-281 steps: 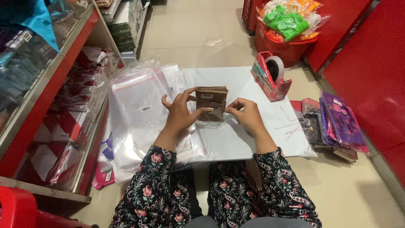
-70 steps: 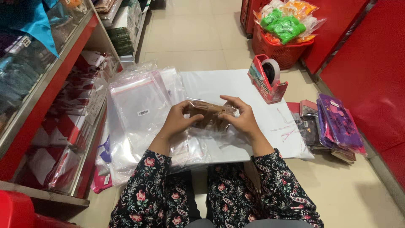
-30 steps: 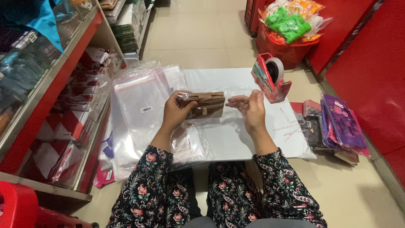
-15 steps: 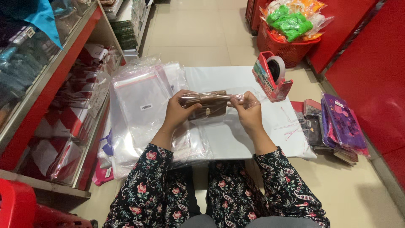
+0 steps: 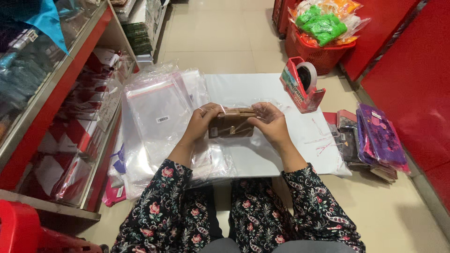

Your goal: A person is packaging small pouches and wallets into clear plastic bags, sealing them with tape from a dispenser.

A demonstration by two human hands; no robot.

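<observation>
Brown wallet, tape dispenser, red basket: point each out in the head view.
brown wallet (image 5: 232,127): head view, front face between the hands.
tape dispenser (image 5: 300,89): head view, red side wall.
red basket (image 5: 323,55): head view, front mesh wall.

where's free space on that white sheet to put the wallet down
Bare white sheet lies beyond the hands, between the pile of clear bags and the red tape dispenser. A second patch lies near the front edge under the right hand. The left side is crowded with bags; stacked pouches fill the floor to the right.
</observation>
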